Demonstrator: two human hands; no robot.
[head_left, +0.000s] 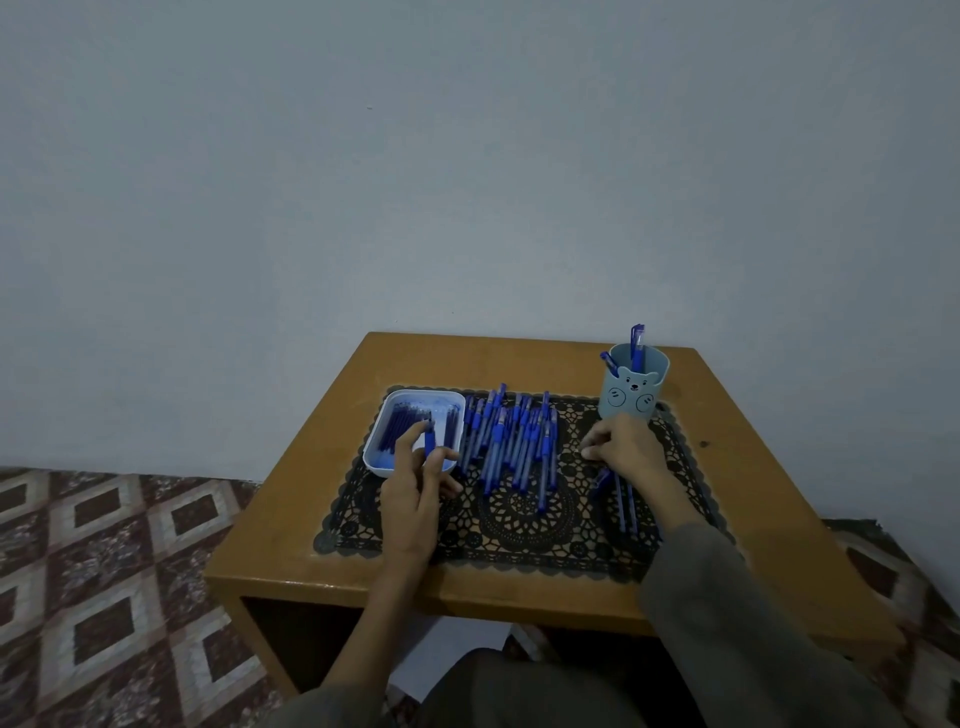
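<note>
Wooden table (467, 364), black lace mat (519, 525); on the mat a pale rounded tray (375, 457) of dark refills at left, a heap of blue pens (514, 447) mid-mat, and a bear-faced cup (628, 397) with upright pens at the far right. Left hand (415, 488), at the tray's near edge, pinches a short blue cap (429, 442) between thumb and fingers. Right hand (626, 447), in front of the cup, is bent down over a few loose pens (626, 506); grip cannot be told.

Bare mat (524, 525) centre, pen pile (511, 441) behind
</note>
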